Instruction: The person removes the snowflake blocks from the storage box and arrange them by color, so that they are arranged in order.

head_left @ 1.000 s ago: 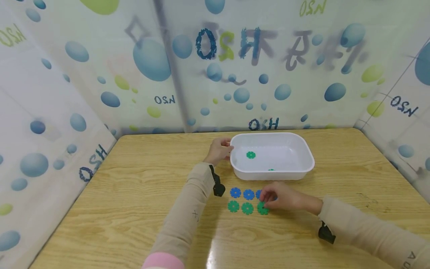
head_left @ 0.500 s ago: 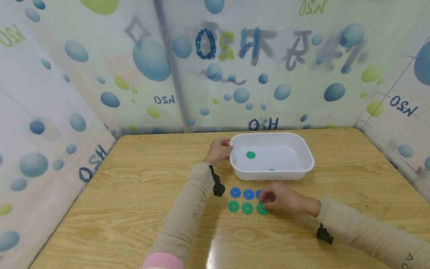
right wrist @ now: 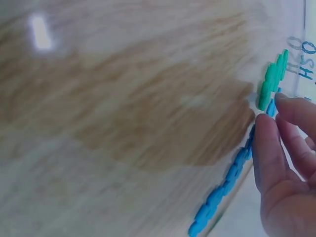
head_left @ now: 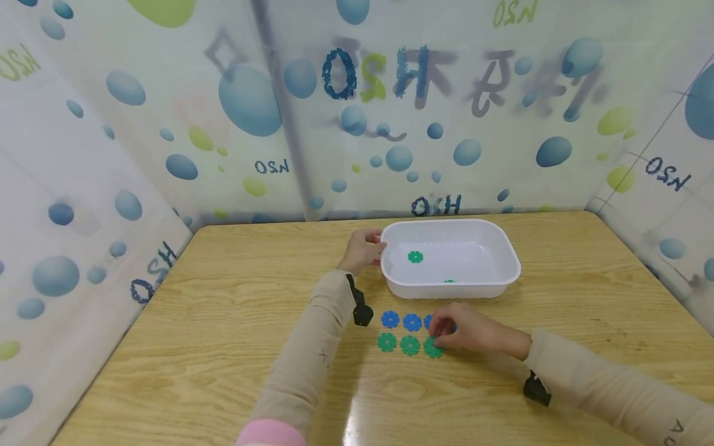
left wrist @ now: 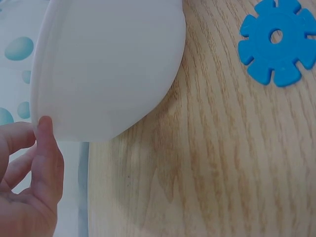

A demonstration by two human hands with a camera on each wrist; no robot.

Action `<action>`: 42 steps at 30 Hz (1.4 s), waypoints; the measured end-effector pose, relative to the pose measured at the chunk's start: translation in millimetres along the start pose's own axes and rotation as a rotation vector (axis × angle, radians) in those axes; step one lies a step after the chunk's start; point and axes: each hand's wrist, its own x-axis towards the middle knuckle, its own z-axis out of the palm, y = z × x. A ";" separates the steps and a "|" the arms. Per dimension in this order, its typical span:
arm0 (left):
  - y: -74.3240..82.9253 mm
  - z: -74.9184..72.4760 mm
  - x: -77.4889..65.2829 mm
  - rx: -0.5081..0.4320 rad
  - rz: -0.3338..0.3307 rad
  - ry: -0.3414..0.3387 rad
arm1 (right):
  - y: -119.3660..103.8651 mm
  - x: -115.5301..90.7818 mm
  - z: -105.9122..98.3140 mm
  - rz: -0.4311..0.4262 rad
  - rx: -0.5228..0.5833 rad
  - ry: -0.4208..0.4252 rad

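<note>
At the far left end of a white plastic basin, my left hand pinches the rim between thumb and fingers; the left wrist view shows this hand at the rim closely. In front of the basin lie a row of blue notched discs and a row of green notched discs. My right hand touches the right edge of the rightmost green disc, which lies flat. Its thumb and forefinger stand slightly apart in the right wrist view. The hand partly covers the blue row's right end.
Inside the basin lies a green disc; another green piece shows only partly behind the front wall. The wooden table reaches back to a patterned curtain.
The rightmost green disc has slid slightly left toward its neighbour, with my right hand's fingertips moving along. My left hand keeps its hold on the basin.
</note>
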 end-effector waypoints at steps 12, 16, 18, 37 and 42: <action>-1.6 -1.2 0.7 0.005 0.002 -0.001 | -16.0 6.9 -14.4 -0.065 -0.005 0.042; -1.9 -1.4 0.3 0.001 0.009 -0.002 | -29.4 13.5 -26.8 -0.110 -0.010 0.056; -2.2 -1.6 0.2 -0.001 0.008 -0.002 | -36.4 17.4 -33.6 -0.126 -0.007 0.051; -2.9 -3.3 -0.8 -0.058 0.037 -0.023 | -29.6 81.8 -80.1 -0.126 -0.031 0.183; -3.0 -2.4 -0.9 -0.071 0.045 -0.047 | -16.9 94.4 -89.0 -0.012 -0.037 0.215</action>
